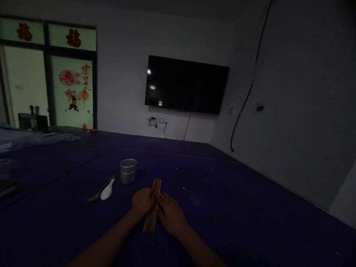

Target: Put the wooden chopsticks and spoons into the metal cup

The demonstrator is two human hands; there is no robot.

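A bundle of wooden chopsticks [155, 191] lies flat on the dark blue table [236, 207], pointing away from me. My left hand [142, 202] is curled over the bundle's left side, fingers closed on the sticks. My right hand [171, 213] rests on the bundle's right side, its fingers bent against the sticks. Both hands press the bundle between them. Just beyond the sticks stands a small metal cup [128, 171]. Left of my hands lie a white ceramic spoon [107, 191] and a metal spoon [98, 193] side by side.
The room is dim. A black television [185, 84] hangs on the far wall above a power socket [156, 120]. Glass doors with red paper decorations [72, 85] stand at the back left. Clear plastic sheeting [30, 136] lies on the table's far left.
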